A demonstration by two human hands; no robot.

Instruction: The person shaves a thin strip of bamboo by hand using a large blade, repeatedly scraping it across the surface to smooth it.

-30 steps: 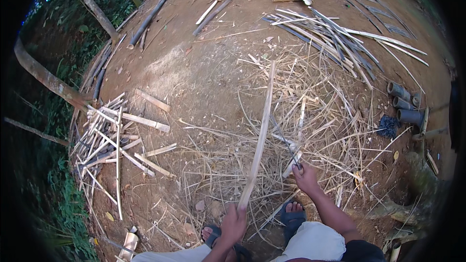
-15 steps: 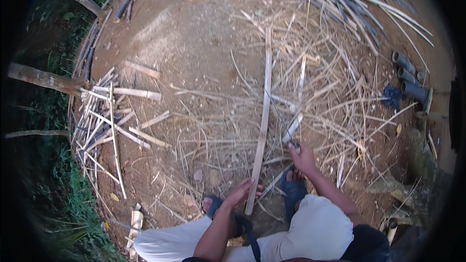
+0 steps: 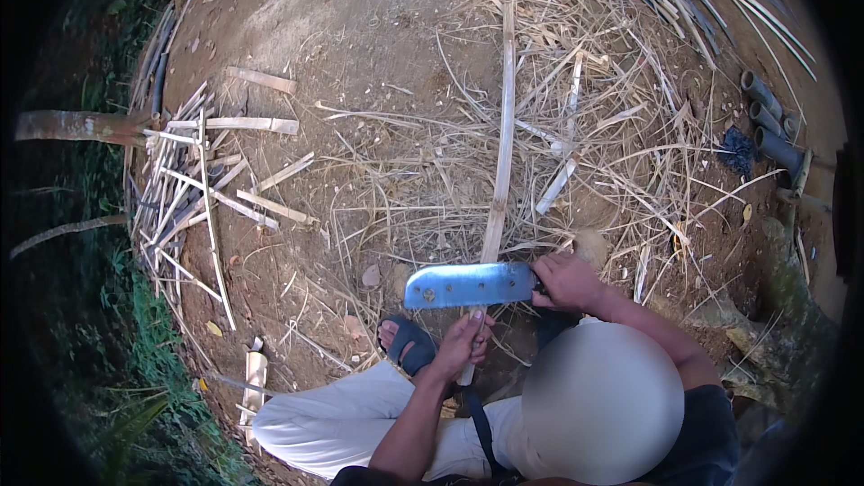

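A long, pale split bamboo strip (image 3: 505, 135) runs away from me along the ground. My left hand (image 3: 463, 345) is closed around it close to its near end. My right hand (image 3: 569, 283) grips the handle of a broad cleaver (image 3: 468, 286), and most of that handle is hidden by the fingers. The wide, shiny blade has several small holes and lies flat-side up across the strip, just beyond my left hand. Whether its edge touches the bamboo I cannot tell.
Thin bamboo shavings (image 3: 405, 193) litter the ground ahead. Split bamboo pieces (image 3: 180, 189) are heaped at the left, beside a tree trunk (image 3: 81, 125). Long poles (image 3: 670, 0) lie at the far right, with dark tubes (image 3: 776, 151) and a crumpled blue item (image 3: 736, 151) nearer.
My right hand has brought the cleaver around, so its blade now lies across the strip with its broad face showing. My left fingers have closed around the strip. The view has shifted slightly.
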